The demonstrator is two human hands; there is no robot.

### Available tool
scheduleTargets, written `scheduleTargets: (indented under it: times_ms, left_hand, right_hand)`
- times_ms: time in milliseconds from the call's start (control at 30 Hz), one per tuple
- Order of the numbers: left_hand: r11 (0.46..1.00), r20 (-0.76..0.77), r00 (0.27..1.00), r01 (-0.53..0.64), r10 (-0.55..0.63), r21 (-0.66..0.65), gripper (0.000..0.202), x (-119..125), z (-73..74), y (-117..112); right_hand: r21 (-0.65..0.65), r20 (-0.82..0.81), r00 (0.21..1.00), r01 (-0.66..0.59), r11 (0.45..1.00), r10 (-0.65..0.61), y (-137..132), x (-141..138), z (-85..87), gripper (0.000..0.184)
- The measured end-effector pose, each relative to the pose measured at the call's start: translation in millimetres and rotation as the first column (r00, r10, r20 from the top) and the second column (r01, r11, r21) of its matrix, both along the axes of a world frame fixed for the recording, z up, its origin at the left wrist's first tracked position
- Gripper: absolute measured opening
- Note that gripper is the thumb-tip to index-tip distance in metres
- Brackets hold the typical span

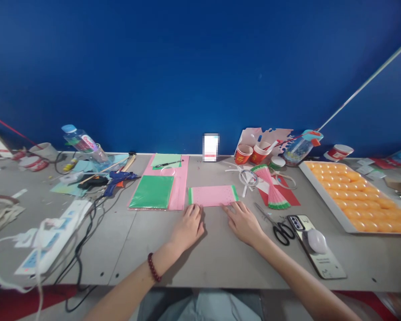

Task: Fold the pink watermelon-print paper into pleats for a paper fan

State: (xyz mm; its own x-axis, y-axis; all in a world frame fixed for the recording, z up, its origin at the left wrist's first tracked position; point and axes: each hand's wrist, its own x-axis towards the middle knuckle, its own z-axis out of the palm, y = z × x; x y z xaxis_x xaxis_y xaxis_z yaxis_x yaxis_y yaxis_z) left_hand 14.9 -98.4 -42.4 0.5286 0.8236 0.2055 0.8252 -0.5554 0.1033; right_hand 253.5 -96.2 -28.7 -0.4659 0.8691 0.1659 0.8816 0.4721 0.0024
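A pink paper strip (213, 195) with green ends and small dark dots lies flat on the grey table (173, 254). My left hand (188, 226) rests at its near left corner, fingers stretched out and touching the edge. My right hand (242, 221) lies at its near right corner, fingers also flat on the paper's edge. Neither hand holds anything. A beaded bracelet (153, 267) circles my left wrist.
Green and pink sheets (160, 189) with a pen lie to the left. A folded paper fan (270, 187), scissors (277, 225), a phone (316, 245), red cups (250, 154) and a tray of orange balls (361, 194) are on the right. Glue guns (110, 180), a power strip (53, 240) and cables crowd the left.
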Motion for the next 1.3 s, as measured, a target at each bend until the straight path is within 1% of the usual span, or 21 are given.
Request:
scheduleTargets:
  times_ms: [167, 300, 400, 533, 700, 800, 900, 1100, 1300]
  left_hand:
    - [0.999, 0.031, 0.999, -0.030, 0.031, -0.041, 0.050, 0, 4.4, -2]
    - [0.999, 0.009, 1.000, -0.004, 0.004, -0.046, 0.050, 0, 10.6, -3]
    - [1.000, -0.012, 1.000, 0.007, -0.007, -0.026, 0.047, 0, 15.0, -1]
    - [1.000, -0.033, 0.999, -0.020, 0.020, -0.003, 0.040, 5, 17.1, 2]
    - [0.999, -0.062, 0.997, -0.038, 0.041, 0.038, 0.051, 13, 19.5, 0]
    - [0.998, -0.081, 0.996, -0.047, 0.049, 0.032, 0.052, 15, 21.5, -2]
    - [0.998, -0.071, 0.996, -0.053, 0.055, 0.023, 0.052, 16, 20.4, -2]
    - [0.999, -0.056, 0.998, -0.031, 0.033, 0.037, 0.049, 15, 15.2, 0]
    - [0.999, -0.047, 0.998, -0.037, 0.037, 0.007, 0.050, 16, 16.9, -1]
  right_hand:
    - [-0.010, -0.009, 1.000, 0.001, 1.000, -0.001, 0, 1, -1.8, 0.053]
    - [-0.011, -0.011, 1.000, 0.002, 1.000, -0.002, 0, 1, -2.2, 0.053]
    - [-0.006, -0.005, 1.000, 0.006, 1.000, -0.006, 0, 1, -1.9, 0.055]
    - [-0.011, 0.011, 1.000, 0.009, 1.000, -0.009, -1, 0, -0.8, 0.054]
    - [-0.005, 0.008, 1.000, 0.015, 1.000, -0.015, -1, -1, -2.0, 0.054]
    - [0.011, 0.004, 1.000, -0.008, 1.000, 0.008, 0, -1, -3.4, 0.052]
    - [0.006, 0.000, 0.999, -0.036, 0.999, 0.036, 1, -2, -3.1, 0.051]
    - [0.006, 0.000, 0.999, -0.037, 0.999, 0.037, -1, -2, -1.0, 0.051]
    - [0.010, 0.026, 0.999, -0.025, 1.000, 0.025, -1, -2, -1.0, 0.054]
